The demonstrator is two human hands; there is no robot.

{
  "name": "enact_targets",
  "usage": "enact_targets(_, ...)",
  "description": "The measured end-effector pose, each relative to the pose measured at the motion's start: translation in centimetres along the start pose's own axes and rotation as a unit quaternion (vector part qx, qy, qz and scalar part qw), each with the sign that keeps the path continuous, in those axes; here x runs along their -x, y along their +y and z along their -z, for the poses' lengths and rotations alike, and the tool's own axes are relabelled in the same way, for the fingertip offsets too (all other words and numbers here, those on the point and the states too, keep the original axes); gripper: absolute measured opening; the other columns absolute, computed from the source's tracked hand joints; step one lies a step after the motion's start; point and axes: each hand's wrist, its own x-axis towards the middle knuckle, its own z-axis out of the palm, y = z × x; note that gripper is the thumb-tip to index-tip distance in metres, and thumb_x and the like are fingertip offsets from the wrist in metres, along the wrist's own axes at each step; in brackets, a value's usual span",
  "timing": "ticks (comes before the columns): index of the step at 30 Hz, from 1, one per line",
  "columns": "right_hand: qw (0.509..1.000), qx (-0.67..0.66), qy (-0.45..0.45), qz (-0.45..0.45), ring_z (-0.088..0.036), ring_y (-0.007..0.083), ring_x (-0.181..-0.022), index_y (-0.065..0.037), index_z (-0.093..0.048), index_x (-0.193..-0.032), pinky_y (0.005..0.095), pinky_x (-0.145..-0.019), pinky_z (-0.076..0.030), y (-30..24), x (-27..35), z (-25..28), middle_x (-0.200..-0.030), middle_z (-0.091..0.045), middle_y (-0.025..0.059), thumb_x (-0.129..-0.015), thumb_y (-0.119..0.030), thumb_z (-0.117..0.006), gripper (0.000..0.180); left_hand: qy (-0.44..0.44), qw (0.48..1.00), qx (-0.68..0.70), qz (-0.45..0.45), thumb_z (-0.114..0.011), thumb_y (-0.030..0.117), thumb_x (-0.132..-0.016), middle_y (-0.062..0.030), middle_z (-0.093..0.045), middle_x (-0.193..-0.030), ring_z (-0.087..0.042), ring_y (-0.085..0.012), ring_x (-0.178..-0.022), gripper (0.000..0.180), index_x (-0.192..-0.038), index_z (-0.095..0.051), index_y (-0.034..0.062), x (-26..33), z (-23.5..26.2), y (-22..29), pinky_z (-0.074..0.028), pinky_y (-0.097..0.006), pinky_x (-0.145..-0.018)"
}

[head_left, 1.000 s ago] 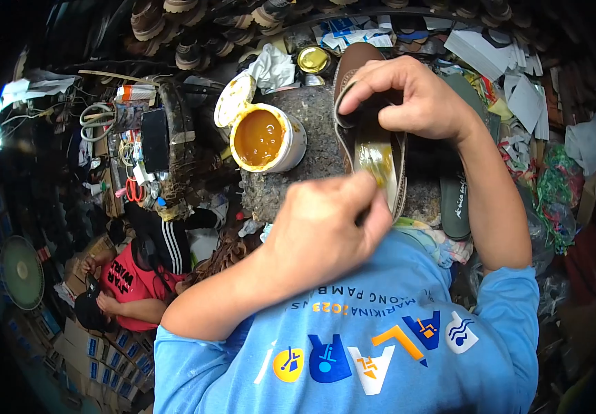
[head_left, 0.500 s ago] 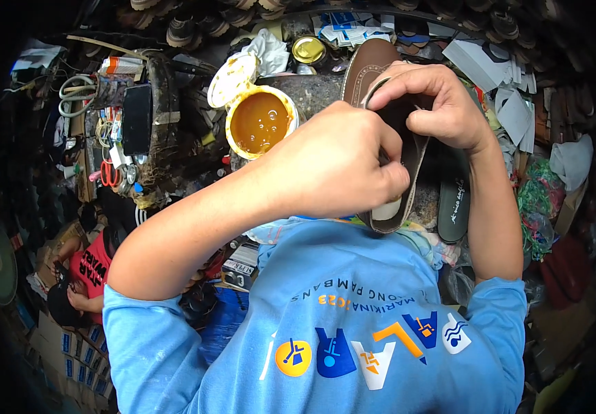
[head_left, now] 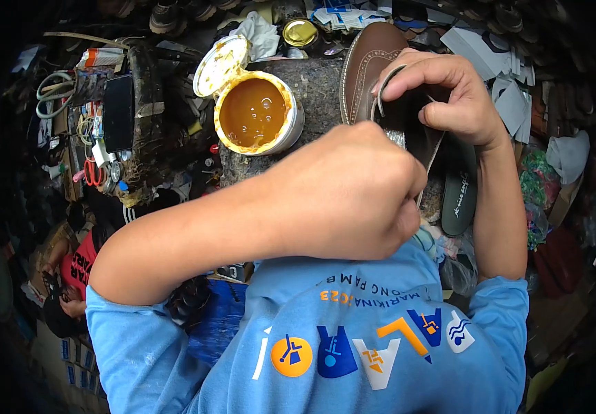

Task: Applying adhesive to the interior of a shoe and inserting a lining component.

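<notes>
A brown leather shoe [head_left: 361, 72] lies in front of me, its toe pointing away. My right hand [head_left: 453, 93] is at the shoe's opening, with forefinger and thumb curled and a dark curved edge of the upper held back at the fingertips. Over the shoe's heel end, my left hand [head_left: 374, 186] is closed in a fist, its back toward the view. That fist covers much of the heel, and whatever it holds is hidden. Beside the shoe, on the right, lies a dark insole [head_left: 458, 196].
An open tub of amber glue [head_left: 256, 114], its smeared lid [head_left: 222, 65] folded back, stands left of the shoe. Behind it sits a round gold-lidded can [head_left: 300, 33]. Scissors [head_left: 93, 172] and a dark phone [head_left: 118, 114] lie farther left. A person in red [head_left: 77, 269] sits lower left.
My left fist has drawn back toward my body and turned, now covering the heel. My right hand stays at the shoe's opening. The whole view has shifted slightly.
</notes>
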Motion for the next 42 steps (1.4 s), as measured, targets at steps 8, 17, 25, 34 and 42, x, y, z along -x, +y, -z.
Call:
enact_targets(8, 1.0, 0.022, 0.016, 0.0, -0.066, 0.0256, -0.101, 0.004, -0.076, -0.098, 0.0358, -0.097, -0.051, 0.0, 0.0, 0.1, -0.104, -0.073, 0.0144, -0.06, -0.002, -0.056, 0.044, -0.025, 0.998, -0.004, -0.05, -0.07, -0.003, -0.067, -0.0139, -0.066, -0.077, -0.068, -0.0326, -0.072, 0.02, -0.086, -0.075, -0.0009, -1.1, 1.7, -0.4, -0.055, -0.039, -0.065)
enact_targets(17, 0.997, -0.07, 0.009, -0.007, -0.068, 0.0204, -0.101, 0.004, -0.076, -0.106, 0.0313, -0.095, -0.051, -0.1, 0.0, -0.5, -0.103, -0.073, 0.0114, -0.067, 0.0, -0.057, 0.043, -0.171, 0.984, -0.031, -0.037, -0.068, -0.005, -0.06, -0.0105, -0.058, -0.073, -0.064, -0.0298, -0.066, 0.025, -0.084, -0.075, -0.0004, -4.1, 2.4, 1.8, -0.051, -0.038, -0.059)
enact_targets(25, 0.997, -0.069, 0.025, 0.001, -0.069, 0.0179, -0.094, 0.0, -0.078, -0.106, 0.0302, -0.089, -0.053, 0.0, 0.3, -0.8, -0.101, -0.075, 0.01, -0.07, -0.003, -0.061, 0.04, -0.219, 0.959, -0.182, -0.018, -0.069, -0.005, -0.061, -0.0101, -0.059, -0.077, -0.065, -0.0319, -0.071, 0.02, -0.08, -0.071, 0.0003, -5.2, 2.5, 4.2, -0.052, -0.041, -0.06)
enact_targets(34, 0.998, -0.055, 0.011, -0.008, -0.068, 0.0174, -0.095, 0.001, -0.077, -0.106, 0.0302, -0.089, -0.053, 0.5, -0.3, -0.9, -0.099, -0.073, 0.0086, -0.071, -0.001, -0.06, 0.039, -0.124, 0.987, -0.087, 0.043, -0.064, -0.002, -0.065, -0.0107, -0.059, -0.074, -0.062, -0.0257, -0.066, 0.027, -0.089, -0.076, -0.0012, -4.0, 3.0, 3.7, -0.05, -0.038, -0.061)
enact_targets(42, 0.999, -0.041, 0.019, -0.006, -0.068, 0.0187, -0.097, 0.0, -0.077, -0.106, 0.0312, -0.09, -0.053, 0.4, -0.3, -1.0, -0.101, -0.073, 0.0089, -0.071, -0.002, -0.06, 0.039, -0.142, 0.972, -0.174, 0.072, -0.065, -0.004, -0.068, -0.0116, -0.06, -0.077, -0.063, -0.0281, -0.069, 0.024, -0.09, -0.075, -0.002, -3.9, 1.4, 4.9, -0.052, -0.038, -0.061)
